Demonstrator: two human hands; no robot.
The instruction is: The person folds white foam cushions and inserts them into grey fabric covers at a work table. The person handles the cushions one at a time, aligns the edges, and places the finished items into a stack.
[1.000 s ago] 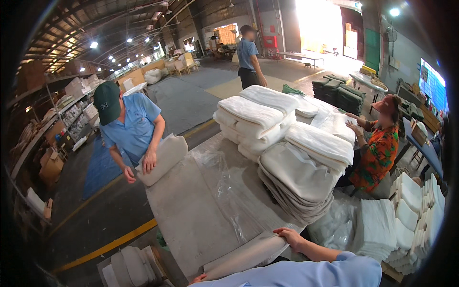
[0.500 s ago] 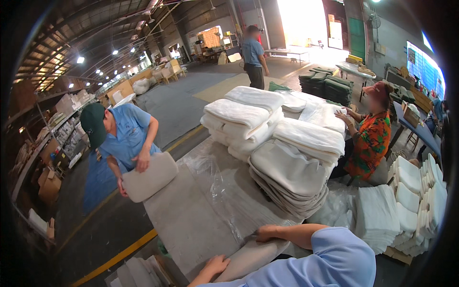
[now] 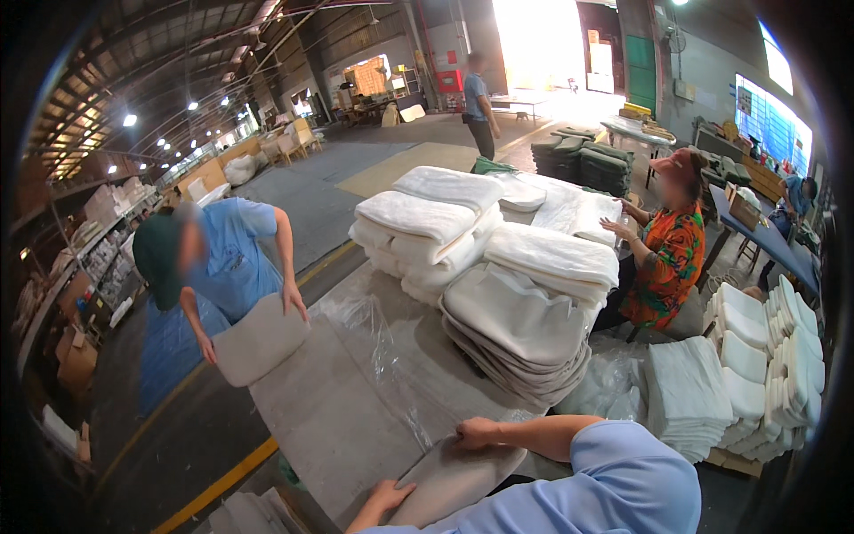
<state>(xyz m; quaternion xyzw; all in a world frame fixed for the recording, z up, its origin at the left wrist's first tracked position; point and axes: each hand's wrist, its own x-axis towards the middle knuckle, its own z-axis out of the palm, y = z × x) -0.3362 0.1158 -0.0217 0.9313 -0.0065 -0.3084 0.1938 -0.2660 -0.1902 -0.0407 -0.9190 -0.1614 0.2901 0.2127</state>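
Observation:
A light grey, rounded cushion (image 3: 464, 479) lies flat at the near edge of the table. My left hand (image 3: 388, 498) grips its left end, thumb along the rim. At its far edge my right hand (image 3: 479, 432) is closed, fingers curled over the border. Some of the fingers on both hands are hidden. Clear plastic film (image 3: 378, 347) lies crumpled just beyond my hands. Across the table, a co-worker in a blue shirt holds a similar grey cushion (image 3: 263, 340) by both sides at the table's left corner.
Folded grey covers (image 3: 516, 325) and white padded pieces (image 3: 427, 205) are piled on the grey table (image 3: 334, 418). More white stacks (image 3: 685, 392) stand at the right. A person in an orange patterned shirt (image 3: 667, 267) sits beyond the pile. Grey pieces (image 3: 253, 514) stand below the table's left edge.
My view has shifted, and more of the cushion under my hands shows. The co-worker's near hand has slid from the cushion's face to its edge. A person in the background has turned.

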